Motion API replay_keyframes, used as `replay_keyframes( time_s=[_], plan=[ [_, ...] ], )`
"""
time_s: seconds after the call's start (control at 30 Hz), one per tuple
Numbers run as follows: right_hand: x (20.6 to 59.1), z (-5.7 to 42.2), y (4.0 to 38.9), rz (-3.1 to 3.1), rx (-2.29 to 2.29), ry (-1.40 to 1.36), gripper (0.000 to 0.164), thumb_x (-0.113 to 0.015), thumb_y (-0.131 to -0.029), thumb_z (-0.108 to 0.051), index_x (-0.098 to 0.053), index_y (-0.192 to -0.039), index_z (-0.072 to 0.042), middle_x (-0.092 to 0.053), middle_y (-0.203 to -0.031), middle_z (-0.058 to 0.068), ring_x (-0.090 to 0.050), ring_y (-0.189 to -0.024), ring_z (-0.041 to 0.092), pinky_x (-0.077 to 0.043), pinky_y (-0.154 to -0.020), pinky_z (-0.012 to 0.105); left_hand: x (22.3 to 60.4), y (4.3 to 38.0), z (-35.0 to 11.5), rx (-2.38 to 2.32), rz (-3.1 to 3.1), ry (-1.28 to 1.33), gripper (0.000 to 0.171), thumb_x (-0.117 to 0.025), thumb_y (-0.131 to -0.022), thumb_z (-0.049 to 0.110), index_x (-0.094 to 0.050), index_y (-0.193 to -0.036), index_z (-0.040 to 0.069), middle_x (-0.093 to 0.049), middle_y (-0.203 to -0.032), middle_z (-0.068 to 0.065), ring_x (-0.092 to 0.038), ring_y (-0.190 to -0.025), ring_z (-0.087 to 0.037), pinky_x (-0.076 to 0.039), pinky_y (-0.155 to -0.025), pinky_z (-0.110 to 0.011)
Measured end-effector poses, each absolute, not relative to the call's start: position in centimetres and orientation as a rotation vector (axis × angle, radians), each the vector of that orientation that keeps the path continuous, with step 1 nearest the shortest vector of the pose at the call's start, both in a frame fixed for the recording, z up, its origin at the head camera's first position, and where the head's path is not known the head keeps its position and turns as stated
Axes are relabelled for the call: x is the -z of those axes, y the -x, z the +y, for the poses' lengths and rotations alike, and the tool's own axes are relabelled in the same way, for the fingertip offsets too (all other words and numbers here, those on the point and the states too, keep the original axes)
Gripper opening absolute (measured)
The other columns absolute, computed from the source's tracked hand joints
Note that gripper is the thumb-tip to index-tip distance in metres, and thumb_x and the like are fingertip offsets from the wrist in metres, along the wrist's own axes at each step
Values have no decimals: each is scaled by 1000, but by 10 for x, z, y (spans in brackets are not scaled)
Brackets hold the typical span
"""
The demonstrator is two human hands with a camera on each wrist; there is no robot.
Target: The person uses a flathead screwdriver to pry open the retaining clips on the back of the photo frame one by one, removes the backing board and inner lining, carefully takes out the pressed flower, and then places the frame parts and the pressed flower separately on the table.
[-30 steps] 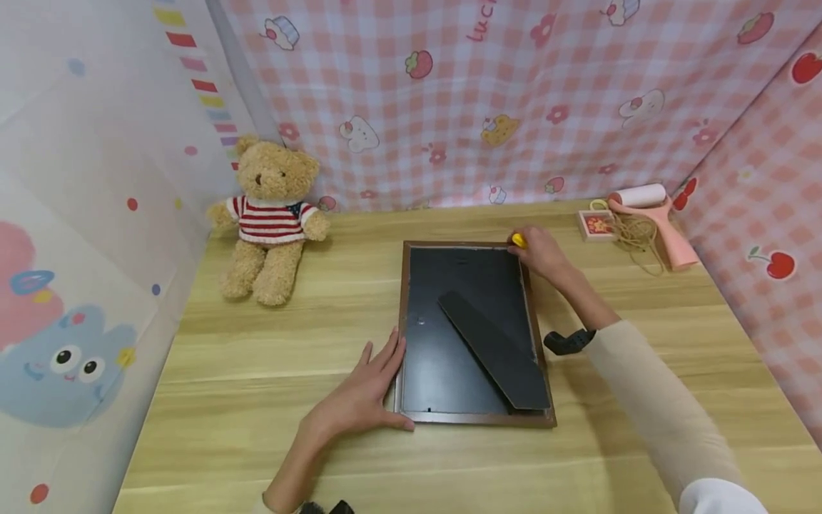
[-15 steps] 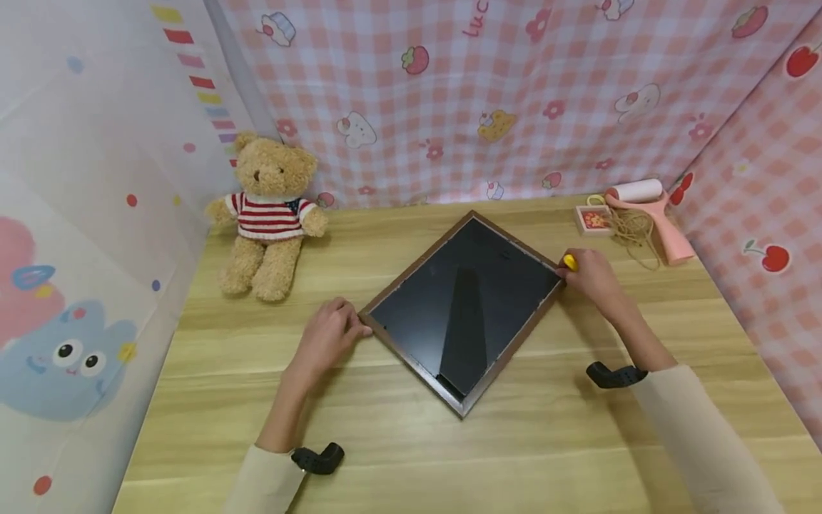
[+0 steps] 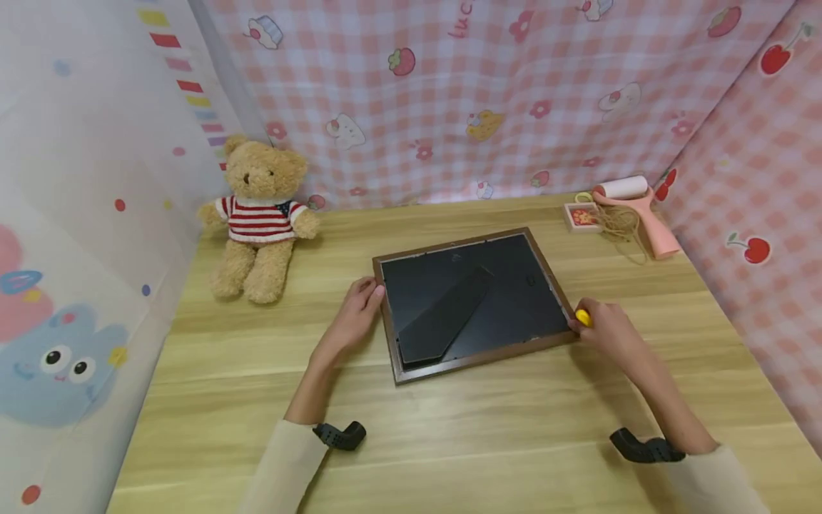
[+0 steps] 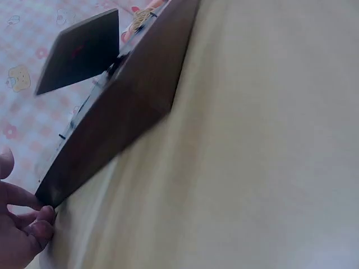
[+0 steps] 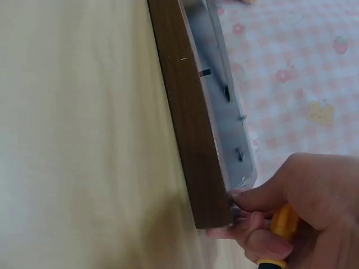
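Picture frame lies back up, long axis sideways, right end farther.

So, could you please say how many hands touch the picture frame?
2: the left hand at the left edge of the picture frame, and the right hand at its near right corner, holding a yellow tool.

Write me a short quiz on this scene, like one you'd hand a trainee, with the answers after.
1. Which hand holds the yellow handle?
2. True or false: the frame lies face up.
3. In the head view, the bear is: A) left of the frame; B) right of it; C) on it.

Key:
1. The right hand.
2. False; its stand shows on top.
3. A.
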State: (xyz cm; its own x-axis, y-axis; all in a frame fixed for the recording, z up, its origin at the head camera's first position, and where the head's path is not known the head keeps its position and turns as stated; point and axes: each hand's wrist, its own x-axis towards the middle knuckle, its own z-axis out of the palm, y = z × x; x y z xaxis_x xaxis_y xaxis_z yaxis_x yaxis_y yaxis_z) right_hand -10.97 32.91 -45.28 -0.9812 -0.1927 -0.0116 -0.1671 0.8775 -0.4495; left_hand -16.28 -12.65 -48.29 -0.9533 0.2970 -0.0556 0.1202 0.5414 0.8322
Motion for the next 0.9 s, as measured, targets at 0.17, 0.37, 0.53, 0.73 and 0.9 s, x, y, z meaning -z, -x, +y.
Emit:
replay_keyframes(
  time_s=[0.17, 0.37, 0.53, 0.73, 0.9],
  plan=[
    [455, 322, 73, 2938, 757, 232, 25, -80, -98, -6, -59, -87, 0, -53, -69, 4, -48, -63, 18, -36, -56, 26, 484, 187, -117, -1318, 2572, -411, 60, -38, -121, 23, -33, -159, -24, -27, -171, -39, -23, -163, -53, -20, -136, -61],
    [441, 330, 50, 2919, 850, 197, 20, -82, -98, -8, -68, -93, 4, -63, -79, 9, -55, -73, 18, -43, -61, 25, 488, 189, -114, -1349, 2512, -493, 76, -42, -120, 43, -28, -166, -15, -34, -166, -38, -35, -155, -51, -31, -130, -61],
    [418, 331, 50, 3113, 1250, 133, 21, -70, -107, -7, -76, -117, 11, -74, -102, 9, -62, -80, 3, -49, -60, 11, 497, 161, -130, -1451, 2435, -590, 79, -50, -117, 46, -25, -171, -6, -44, -159, -33, -56, -127, -41, -50, -108, -54],
    [400, 291, 71, 3067, 1715, 141, 28, -55, -116, -13, -77, -112, 4, -72, -101, -24, -56, -77, -3, -44, -66, 9, 521, 150, -145, -1502, 2355, -747, 81, -64, -110, 52, -32, -175, 16, -16, -185, -10, -33, -161, -43, -37, -127, -67],
    [390, 241, 92, 2896, 1895, 217, 38, -49, -119, -19, -76, -107, 4, -72, -91, -19, -55, -69, 2, -48, -65, 13, 528, 150, -148, -1459, 2407, -788, 91, -69, -103, 64, -33, -175, 22, -16, -185, -6, -15, -169, -42, -24, -130, -73]
  ],
)
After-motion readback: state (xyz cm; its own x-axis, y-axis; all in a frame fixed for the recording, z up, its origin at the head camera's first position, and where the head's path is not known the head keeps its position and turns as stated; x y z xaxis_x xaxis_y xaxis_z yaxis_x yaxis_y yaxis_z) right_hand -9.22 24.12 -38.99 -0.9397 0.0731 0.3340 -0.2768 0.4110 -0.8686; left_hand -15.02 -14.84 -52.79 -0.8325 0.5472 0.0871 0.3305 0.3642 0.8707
